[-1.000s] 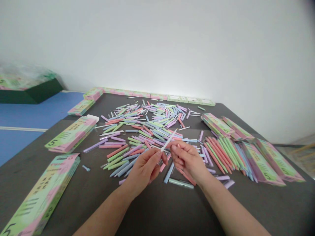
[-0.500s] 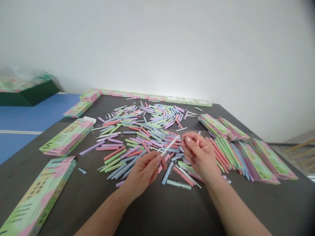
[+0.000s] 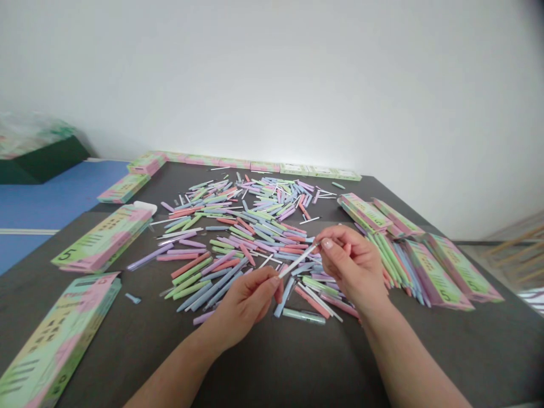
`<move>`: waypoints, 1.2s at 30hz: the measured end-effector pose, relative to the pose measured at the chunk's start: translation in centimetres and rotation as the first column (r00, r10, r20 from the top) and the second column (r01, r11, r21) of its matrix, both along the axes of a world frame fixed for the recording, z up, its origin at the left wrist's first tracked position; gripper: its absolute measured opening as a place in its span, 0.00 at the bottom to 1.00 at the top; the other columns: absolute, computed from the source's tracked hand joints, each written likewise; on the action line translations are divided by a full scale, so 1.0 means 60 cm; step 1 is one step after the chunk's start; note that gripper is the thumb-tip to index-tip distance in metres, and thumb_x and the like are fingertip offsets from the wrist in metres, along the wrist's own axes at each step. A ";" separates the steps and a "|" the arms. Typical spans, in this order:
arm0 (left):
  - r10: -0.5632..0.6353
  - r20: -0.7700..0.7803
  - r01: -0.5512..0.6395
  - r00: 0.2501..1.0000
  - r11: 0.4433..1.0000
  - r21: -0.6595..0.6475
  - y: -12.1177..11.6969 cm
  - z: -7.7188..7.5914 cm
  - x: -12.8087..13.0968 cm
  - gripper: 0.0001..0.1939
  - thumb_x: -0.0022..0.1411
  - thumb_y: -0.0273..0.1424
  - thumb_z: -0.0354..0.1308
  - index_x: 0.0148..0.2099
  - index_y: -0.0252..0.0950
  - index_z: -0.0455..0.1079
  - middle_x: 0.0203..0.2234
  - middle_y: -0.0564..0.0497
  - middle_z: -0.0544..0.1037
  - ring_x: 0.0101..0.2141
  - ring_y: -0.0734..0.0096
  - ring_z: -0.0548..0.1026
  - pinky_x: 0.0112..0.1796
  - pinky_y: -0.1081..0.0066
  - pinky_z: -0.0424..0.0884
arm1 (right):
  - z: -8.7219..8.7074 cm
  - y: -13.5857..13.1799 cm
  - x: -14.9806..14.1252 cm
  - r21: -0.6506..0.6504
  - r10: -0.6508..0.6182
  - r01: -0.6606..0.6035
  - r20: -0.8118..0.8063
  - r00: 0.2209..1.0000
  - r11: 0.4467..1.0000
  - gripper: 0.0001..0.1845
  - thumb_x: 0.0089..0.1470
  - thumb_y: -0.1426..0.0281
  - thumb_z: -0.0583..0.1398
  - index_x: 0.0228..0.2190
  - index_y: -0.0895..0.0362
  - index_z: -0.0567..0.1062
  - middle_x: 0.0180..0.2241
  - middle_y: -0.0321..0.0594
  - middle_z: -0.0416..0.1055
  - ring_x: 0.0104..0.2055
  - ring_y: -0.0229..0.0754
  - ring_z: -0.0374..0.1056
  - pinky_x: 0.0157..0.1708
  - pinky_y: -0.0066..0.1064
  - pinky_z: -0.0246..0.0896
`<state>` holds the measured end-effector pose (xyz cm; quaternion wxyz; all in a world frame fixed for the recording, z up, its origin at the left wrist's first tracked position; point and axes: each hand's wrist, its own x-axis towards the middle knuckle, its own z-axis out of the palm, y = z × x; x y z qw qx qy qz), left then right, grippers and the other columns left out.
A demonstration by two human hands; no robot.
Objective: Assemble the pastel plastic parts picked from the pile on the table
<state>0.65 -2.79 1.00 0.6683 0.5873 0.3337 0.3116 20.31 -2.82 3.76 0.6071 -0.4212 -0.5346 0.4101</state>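
Left hand: your left hand (image 3: 244,306) is closed, thumb and fingertips pinching the lower end of a thin white rod (image 3: 297,260).

Right hand: your right hand (image 3: 352,263) is also closed, thumb and forefinger pressed together at the rod's upper end. Your fingers hide that tip, so you can't tell whether they grip the rod itself or a small part with it.

Rod position: it is held slantwise between your hands, just above the near edge of the pile.

Slip risk: the rod looks smooth and slender. If your pinch loosens, it could drop among the similar white sticks and be hard to pick out.

Bend risk: pressing from both ends could bow it, or perhaps snap it, if it is thin plastic.

Pile: a loose heap of matte pastel pen barrels (image 3: 242,232) in pink, green, blue and lilac lies criss-crossed beneath your wrists. A careless forearm could scatter these round shapes, and some might roll off the dark surface (image 3: 272,362).

Right side: more barrels (image 3: 391,266) lie fanned out side by side, and a knock could disturb them.

Boxes: long pink-and-green cardboard boxes (image 3: 102,241) printed with a 5 lie flat around the edges.
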 end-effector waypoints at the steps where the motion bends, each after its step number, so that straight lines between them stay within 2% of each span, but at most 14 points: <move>1: -0.003 0.004 0.003 1.000 1.000 0.000 0.000 0.000 0.000 0.17 0.65 0.41 0.47 0.29 0.34 0.63 0.11 0.62 0.54 0.13 0.84 0.51 0.15 0.80 0.44 | 0.000 0.000 0.001 0.007 -0.011 0.011 0.031 0.999 1.000 0.09 0.53 0.63 0.62 0.34 0.56 0.74 0.23 0.35 0.69 0.15 0.27 0.47 0.13 0.23 0.38; 4: -0.003 0.014 0.003 1.000 1.000 -0.008 0.000 -0.001 0.000 0.17 0.65 0.41 0.47 0.29 0.34 0.63 0.11 0.63 0.53 0.13 0.85 0.51 0.15 0.80 0.44 | 0.003 -0.001 0.001 0.040 -0.040 0.036 0.105 0.994 0.999 0.11 0.52 0.62 0.62 0.32 0.57 0.75 0.24 0.37 0.69 0.16 0.28 0.49 0.14 0.24 0.42; 10: 0.000 -0.016 0.000 1.000 1.000 0.004 0.001 0.000 0.000 0.18 0.65 0.42 0.48 0.28 0.34 0.63 0.11 0.62 0.54 0.13 0.84 0.52 0.16 0.79 0.45 | 0.010 -0.006 -0.001 0.048 -0.063 0.051 0.289 0.955 0.998 0.08 0.53 0.65 0.61 0.31 0.57 0.75 0.20 0.32 0.64 0.18 0.30 0.48 0.17 0.25 0.42; 12: 0.004 -0.031 -0.003 1.000 1.000 0.010 0.000 0.002 0.000 0.18 0.64 0.42 0.48 0.28 0.34 0.63 0.11 0.62 0.55 0.13 0.83 0.52 0.16 0.79 0.45 | 0.010 -0.006 -0.003 0.029 -0.038 0.030 0.345 0.938 0.999 0.08 0.53 0.64 0.61 0.30 0.57 0.76 0.20 0.33 0.64 0.18 0.31 0.49 0.18 0.26 0.42; 15: 0.007 -0.048 -0.007 0.999 1.000 0.010 0.001 0.002 0.001 0.18 0.64 0.42 0.48 0.28 0.34 0.63 0.11 0.61 0.55 0.13 0.83 0.52 0.16 0.78 0.45 | 0.008 -0.004 -0.004 -0.018 0.022 -0.017 0.346 0.938 1.000 0.09 0.53 0.63 0.61 0.31 0.57 0.76 0.20 0.33 0.65 0.19 0.31 0.50 0.19 0.26 0.41; 23: 0.028 -0.046 -0.028 0.999 1.000 -0.002 0.000 0.002 0.002 0.18 0.64 0.42 0.48 0.28 0.34 0.63 0.12 0.61 0.55 0.13 0.83 0.52 0.16 0.78 0.44 | -0.001 -0.001 -0.001 -0.075 0.091 -0.076 0.220 0.971 0.994 0.11 0.53 0.62 0.62 0.35 0.56 0.76 0.21 0.33 0.64 0.18 0.30 0.47 0.17 0.25 0.37; 26: 0.028 -0.047 -0.029 0.999 1.000 -0.003 0.000 0.004 0.002 0.18 0.64 0.42 0.48 0.28 0.34 0.62 0.12 0.61 0.55 0.13 0.83 0.52 0.16 0.78 0.44 | -0.001 0.003 0.003 -0.072 0.145 -0.143 0.034 0.989 0.987 0.13 0.54 0.61 0.60 0.37 0.56 0.76 0.22 0.34 0.65 0.16 0.28 0.44 0.15 0.25 0.35; 28: 0.030 -0.043 -0.030 0.999 1.000 -0.004 0.000 0.005 0.002 0.18 0.64 0.42 0.48 0.28 0.34 0.62 0.11 0.61 0.55 0.13 0.84 0.52 0.16 0.78 0.44 | 0.001 0.008 0.006 -0.045 0.143 -0.150 -0.128 0.981 0.988 0.13 0.55 0.60 0.57 0.34 0.56 0.75 0.22 0.34 0.64 0.15 0.28 0.42 0.14 0.25 0.34; 30: 0.030 -0.036 -0.030 0.999 1.000 -0.003 0.000 0.007 0.003 0.18 0.64 0.41 0.48 0.27 0.34 0.62 0.11 0.62 0.55 0.13 0.84 0.51 0.15 0.78 0.44 | 0.007 0.014 0.008 -0.024 0.108 -0.118 -0.252 0.962 0.993 0.13 0.54 0.61 0.56 0.27 0.57 0.74 0.21 0.35 0.62 0.16 0.29 0.43 0.14 0.25 0.37; 32: 0.030 -0.039 -0.031 0.999 1.000 -0.002 0.000 0.008 0.003 0.17 0.64 0.41 0.48 0.27 0.34 0.62 0.11 0.62 0.54 0.13 0.84 0.51 0.15 0.78 0.44 | 0.013 0.020 0.008 -0.013 0.069 -0.077 -0.309 0.948 0.997 0.14 0.54 0.62 0.55 0.23 0.57 0.71 0.22 0.35 0.61 0.18 0.31 0.48 0.16 0.25 0.45; 34: 0.032 -0.045 -0.032 0.998 0.999 -0.001 0.000 0.008 0.004 0.18 0.64 0.41 0.48 0.27 0.34 0.62 0.12 0.61 0.55 0.13 0.83 0.51 0.15 0.78 0.44 | 0.018 0.023 0.006 -0.004 0.030 -0.034 -0.320 0.947 0.999 0.14 0.55 0.62 0.55 0.22 0.56 0.70 0.24 0.36 0.61 0.23 0.34 0.56 0.21 0.27 0.55; 36: 0.032 -0.049 -0.032 0.998 0.999 0.001 0.000 0.008 0.004 0.18 0.63 0.41 0.48 0.27 0.35 0.62 0.12 0.61 0.55 0.13 0.83 0.52 0.15 0.78 0.44 | 0.020 0.023 0.005 0.020 -0.009 0.016 -0.323 0.946 1.000 0.15 0.56 0.61 0.55 0.23 0.56 0.70 0.26 0.37 0.61 0.28 0.36 0.58 0.28 0.28 0.59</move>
